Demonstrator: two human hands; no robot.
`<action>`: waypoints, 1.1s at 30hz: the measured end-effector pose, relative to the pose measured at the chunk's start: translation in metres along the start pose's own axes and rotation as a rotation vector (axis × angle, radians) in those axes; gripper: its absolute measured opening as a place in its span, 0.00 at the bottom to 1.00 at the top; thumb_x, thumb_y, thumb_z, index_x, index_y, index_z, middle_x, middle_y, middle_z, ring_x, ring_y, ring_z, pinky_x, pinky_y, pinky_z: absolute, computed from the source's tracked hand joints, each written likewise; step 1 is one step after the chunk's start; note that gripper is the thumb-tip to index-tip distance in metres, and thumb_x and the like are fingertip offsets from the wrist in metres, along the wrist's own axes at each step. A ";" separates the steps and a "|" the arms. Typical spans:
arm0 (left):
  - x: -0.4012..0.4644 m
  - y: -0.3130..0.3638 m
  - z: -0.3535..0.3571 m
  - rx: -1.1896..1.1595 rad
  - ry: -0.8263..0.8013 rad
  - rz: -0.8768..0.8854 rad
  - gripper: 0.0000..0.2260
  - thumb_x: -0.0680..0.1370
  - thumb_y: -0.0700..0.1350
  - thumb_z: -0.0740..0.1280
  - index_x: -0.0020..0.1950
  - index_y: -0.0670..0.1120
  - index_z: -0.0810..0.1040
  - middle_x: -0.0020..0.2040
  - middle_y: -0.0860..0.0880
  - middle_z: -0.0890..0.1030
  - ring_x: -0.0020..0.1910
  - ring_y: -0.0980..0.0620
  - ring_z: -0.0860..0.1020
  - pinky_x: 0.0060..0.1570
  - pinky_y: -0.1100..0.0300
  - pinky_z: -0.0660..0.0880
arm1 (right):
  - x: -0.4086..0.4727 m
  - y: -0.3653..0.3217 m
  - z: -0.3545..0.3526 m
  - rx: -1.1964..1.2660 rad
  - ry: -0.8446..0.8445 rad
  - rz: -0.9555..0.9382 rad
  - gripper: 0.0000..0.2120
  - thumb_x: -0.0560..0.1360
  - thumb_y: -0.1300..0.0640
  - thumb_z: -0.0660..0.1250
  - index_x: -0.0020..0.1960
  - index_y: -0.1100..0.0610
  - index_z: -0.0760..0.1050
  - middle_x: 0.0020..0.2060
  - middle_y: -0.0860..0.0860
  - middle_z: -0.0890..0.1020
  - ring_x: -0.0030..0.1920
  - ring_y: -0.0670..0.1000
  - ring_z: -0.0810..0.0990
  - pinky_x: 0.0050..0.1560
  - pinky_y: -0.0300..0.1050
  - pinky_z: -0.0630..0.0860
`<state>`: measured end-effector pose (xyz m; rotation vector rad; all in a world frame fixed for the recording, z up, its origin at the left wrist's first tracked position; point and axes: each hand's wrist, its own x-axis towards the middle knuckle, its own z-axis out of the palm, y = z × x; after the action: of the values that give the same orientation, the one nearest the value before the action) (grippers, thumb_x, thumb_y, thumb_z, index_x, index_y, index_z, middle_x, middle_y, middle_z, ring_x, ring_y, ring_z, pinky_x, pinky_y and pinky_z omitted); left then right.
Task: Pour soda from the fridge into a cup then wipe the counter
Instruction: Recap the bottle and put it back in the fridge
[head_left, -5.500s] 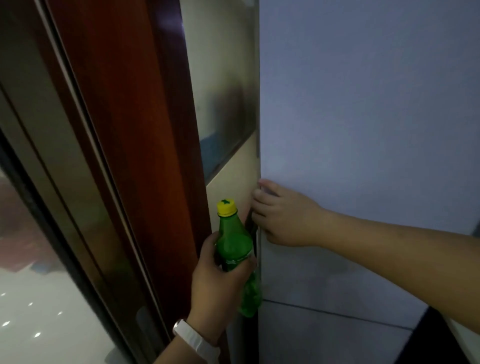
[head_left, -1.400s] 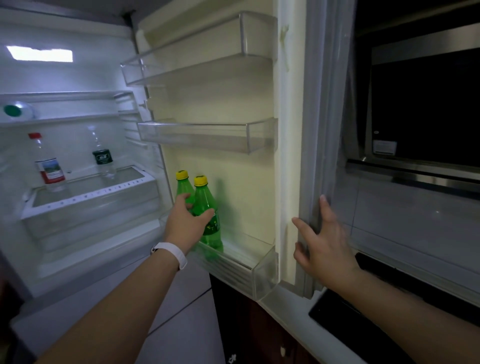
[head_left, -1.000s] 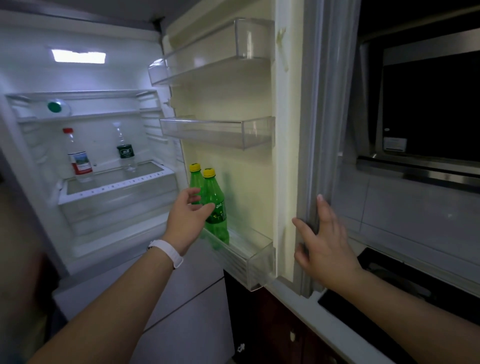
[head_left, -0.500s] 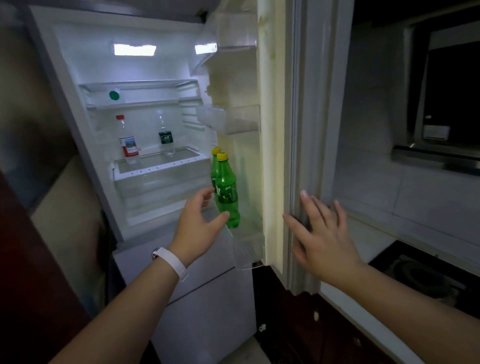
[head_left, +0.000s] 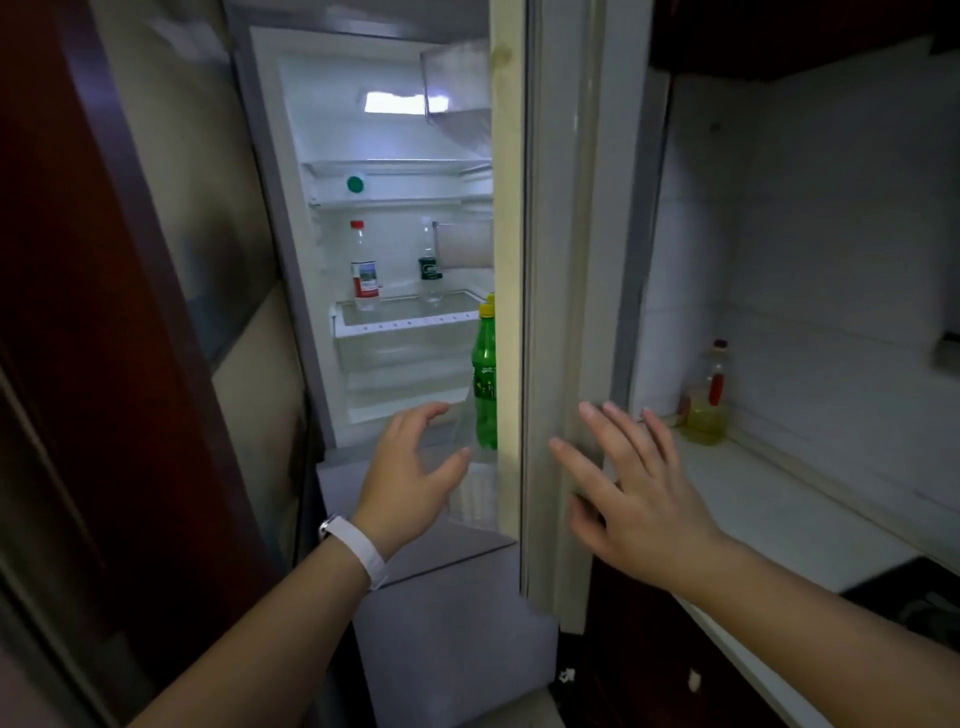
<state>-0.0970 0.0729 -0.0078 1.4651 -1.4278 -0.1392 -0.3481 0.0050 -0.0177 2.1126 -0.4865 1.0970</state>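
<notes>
A person's left hand (head_left: 410, 478), fingers spread and holding nothing, hovers near the green yellow-capped plastic soda bottle (head_left: 484, 382) in the white fridge door (head_left: 563, 312), where the flat-fingered right hand (head_left: 636, 499) rests.

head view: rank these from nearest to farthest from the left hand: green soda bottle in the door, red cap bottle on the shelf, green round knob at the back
From the left hand:
1. Green soda bottle, in the door bin just above and right of the fingertips.
2. Red cap bottle, standing on the glass shelf, up and deeper inside.
3. Green round knob, highest, on the back wall above that shelf.
</notes>
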 end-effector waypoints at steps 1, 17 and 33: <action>-0.001 -0.003 -0.004 -0.001 0.011 -0.021 0.21 0.75 0.48 0.72 0.64 0.60 0.69 0.62 0.58 0.72 0.63 0.60 0.69 0.63 0.61 0.66 | 0.005 -0.001 0.005 0.035 0.028 -0.005 0.28 0.71 0.54 0.67 0.70 0.54 0.67 0.71 0.60 0.64 0.72 0.62 0.64 0.68 0.67 0.63; -0.019 -0.018 -0.057 0.123 0.344 -0.288 0.20 0.76 0.45 0.71 0.67 0.51 0.73 0.62 0.56 0.74 0.58 0.63 0.72 0.50 0.77 0.64 | 0.082 -0.046 0.108 0.545 -0.066 0.129 0.41 0.70 0.36 0.64 0.75 0.57 0.55 0.74 0.60 0.56 0.73 0.62 0.59 0.71 0.63 0.59; -0.015 -0.032 -0.031 0.279 0.346 -0.340 0.24 0.77 0.48 0.69 0.72 0.53 0.69 0.64 0.59 0.71 0.62 0.62 0.68 0.53 0.77 0.64 | 0.120 -0.029 0.214 0.589 -0.290 0.080 0.35 0.74 0.46 0.68 0.77 0.54 0.59 0.77 0.61 0.55 0.75 0.61 0.54 0.73 0.58 0.54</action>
<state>-0.0581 0.0939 -0.0244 1.8529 -0.9380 0.1039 -0.1426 -0.1323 -0.0168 2.8149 -0.4167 1.0719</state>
